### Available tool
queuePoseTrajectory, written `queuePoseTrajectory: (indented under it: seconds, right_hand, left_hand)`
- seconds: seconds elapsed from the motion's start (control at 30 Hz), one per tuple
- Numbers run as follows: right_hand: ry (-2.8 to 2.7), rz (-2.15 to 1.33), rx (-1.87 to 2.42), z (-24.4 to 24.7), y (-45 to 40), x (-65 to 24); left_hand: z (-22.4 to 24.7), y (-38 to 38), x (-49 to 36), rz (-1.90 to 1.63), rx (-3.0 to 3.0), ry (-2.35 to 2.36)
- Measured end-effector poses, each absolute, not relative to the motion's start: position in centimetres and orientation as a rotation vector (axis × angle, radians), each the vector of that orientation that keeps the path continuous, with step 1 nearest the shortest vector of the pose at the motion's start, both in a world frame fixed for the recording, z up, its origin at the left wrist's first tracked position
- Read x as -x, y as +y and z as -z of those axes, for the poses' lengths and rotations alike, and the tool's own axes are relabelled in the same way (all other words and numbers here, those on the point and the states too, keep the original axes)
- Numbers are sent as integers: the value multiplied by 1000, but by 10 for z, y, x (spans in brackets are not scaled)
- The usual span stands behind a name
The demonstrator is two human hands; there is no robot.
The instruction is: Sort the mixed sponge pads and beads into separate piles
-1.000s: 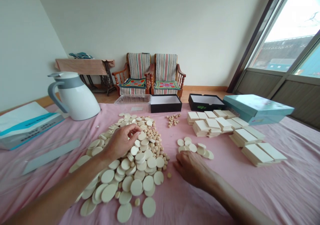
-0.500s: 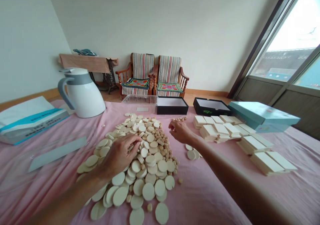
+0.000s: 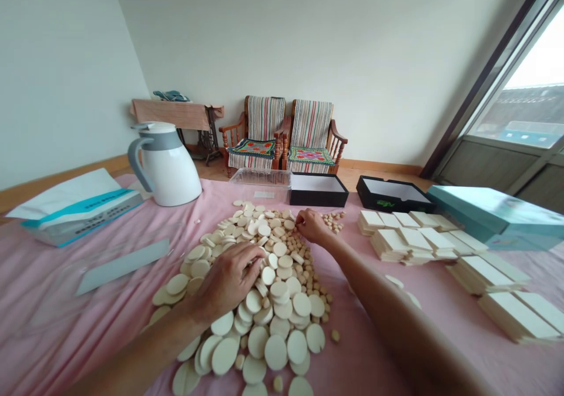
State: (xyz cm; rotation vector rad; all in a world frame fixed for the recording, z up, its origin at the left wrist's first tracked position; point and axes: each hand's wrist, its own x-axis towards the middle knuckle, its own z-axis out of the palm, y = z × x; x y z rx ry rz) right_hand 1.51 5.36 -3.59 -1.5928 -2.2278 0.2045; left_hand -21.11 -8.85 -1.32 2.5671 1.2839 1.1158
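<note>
Fig. Your work area, largest to smallest. Pink cloth (image 3: 74, 319) spreads over the work surface; all items below lie on it. Far R, teal box (image 3: 497, 218). Far L, white thermal jug (image 3: 170, 165) w/ grey handle, just beside white-and-blue paper packet (image 3: 77, 211).

Containers, far edge: clear plastic tray (image 3: 259, 177), contents not legible; then two black boxes (image 3: 318, 190) (image 3: 392, 194), open side up, white insides showing, no pieces visible in either.

Status: R side, cream rect. tiles (image 3: 484, 272) are stacked in squared piles, in rows running toward teal box. Centre, not parted: loose heap of cream discs (image 3: 275, 331), mixed sizes, w/ tan pellets (image 3: 311, 275) through its R flank. Past heap, small separate cluster of pellets (image 3: 333, 221), apart from the main mix. Few stray discs (image 3: 396, 281) lie partly hidden behind your R forearm (image 3: 388, 302).

Fingers: your L hand (image 3: 227, 284) lies on near side of heap, fingers close together and curved over discs; can't tell if any disc is gripped. Your R hand (image 3: 312, 225) is at far edge of heap, fingertips pinched together low among discs & pellets; what they hold, if anything, is hidden.
</note>
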Motion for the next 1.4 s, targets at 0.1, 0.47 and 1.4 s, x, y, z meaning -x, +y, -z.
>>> queuePoseTrajectory:
  seconds: [0.1,0.47,1.4]
  right_hand:
    - [-2182,-162,1629,31,50,-29]
    - [-2134,-200,1604,14,34,-42]
    - [-2311,-345,1580,6,26,-42]
  left_hand:
    - [14,-89,211,-1096,-2570,1281]
    - [14,-89,211,-1102,-2574,1273]
    - [14,-88,211,-1089,-2601,1280]
